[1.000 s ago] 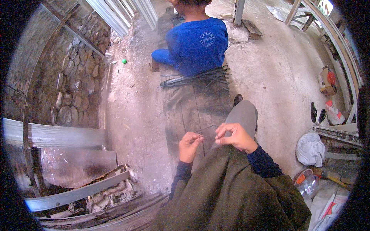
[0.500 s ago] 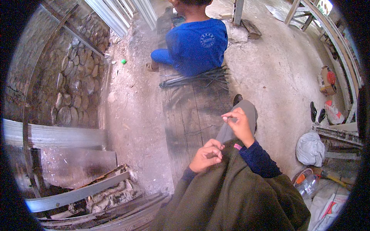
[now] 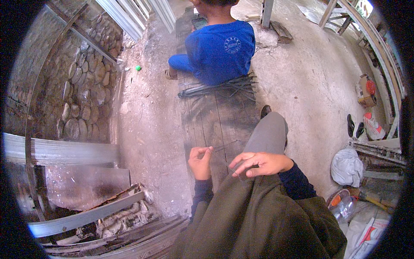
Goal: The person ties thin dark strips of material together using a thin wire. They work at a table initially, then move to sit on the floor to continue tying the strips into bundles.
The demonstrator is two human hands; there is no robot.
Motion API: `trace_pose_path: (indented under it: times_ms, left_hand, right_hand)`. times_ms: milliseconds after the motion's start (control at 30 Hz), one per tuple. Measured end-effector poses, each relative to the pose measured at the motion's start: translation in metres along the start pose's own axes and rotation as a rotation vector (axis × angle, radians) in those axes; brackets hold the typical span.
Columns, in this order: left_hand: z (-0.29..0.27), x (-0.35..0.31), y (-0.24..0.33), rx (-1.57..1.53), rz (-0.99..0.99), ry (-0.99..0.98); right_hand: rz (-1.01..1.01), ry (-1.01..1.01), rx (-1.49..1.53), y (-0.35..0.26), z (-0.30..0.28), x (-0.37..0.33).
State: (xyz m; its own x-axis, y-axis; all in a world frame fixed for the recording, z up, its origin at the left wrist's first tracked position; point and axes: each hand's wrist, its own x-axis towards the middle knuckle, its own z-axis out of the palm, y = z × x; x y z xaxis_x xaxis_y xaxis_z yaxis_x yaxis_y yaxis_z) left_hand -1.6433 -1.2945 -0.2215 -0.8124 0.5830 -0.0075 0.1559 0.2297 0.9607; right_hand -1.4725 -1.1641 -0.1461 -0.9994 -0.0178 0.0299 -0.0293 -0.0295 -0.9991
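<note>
My left hand (image 3: 200, 162) pinches one end of a thin dark wire strand (image 3: 220, 149) above a worn wooden plank (image 3: 215, 116). My right hand (image 3: 258, 163) rests over my grey trouser knee (image 3: 269, 134), fingers curled around the other part of the strand. The strand itself is very thin and hard to follow between the hands. A bundle of dark wire pieces (image 3: 224, 87) lies across the plank farther away, just behind a person in a blue shirt (image 3: 220, 49) who sits on the plank with their back to me.
A stone wall (image 3: 73, 95) and metal sheets (image 3: 60, 151) stand at the left. Broken boards and a metal channel (image 3: 90, 216) lie at lower left. White sacks (image 3: 347, 166), a plastic bottle (image 3: 340, 205), black sandals (image 3: 355, 126) and a cardboard box (image 3: 365, 90) sit at right on concrete floor.
My left hand has risen back up over the plank, pinching the strand. My right hand has dropped from near the knee top to lower on my lap.
</note>
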Motion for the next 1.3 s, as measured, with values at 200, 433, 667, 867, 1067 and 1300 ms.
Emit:
trace_pose_path:
  times_ms: [200,433,667,867,1067,1300]
  left_hand:
    - [0.006,-0.011,0.015,0.04,0.018,-0.156]
    - [0.02,-0.031,0.016,-0.142,0.065,-0.594]
    - [0.029,-0.059,0.039,-0.564,0.146,-1.001]
    - [0.028,-0.065,0.019,-0.776,-0.27,-1.072]
    - [-0.003,-0.027,0.032,-0.527,-0.282,-0.728]
    - [-0.016,0.002,-0.011,-0.132,0.086,-0.18]
  right_hand:
    - [0.048,0.275,-0.042,0.009,-0.007,0.0]
    - [0.123,0.841,-0.276,0.048,-0.016,0.005]
    - [0.147,1.076,-0.471,0.051,-0.021,0.011]
    - [0.203,1.012,-0.444,0.058,-0.017,0.009]
    - [0.145,0.961,-0.27,0.058,-0.029,-0.004]
    - [0.148,0.256,0.129,0.017,-0.024,-0.015]
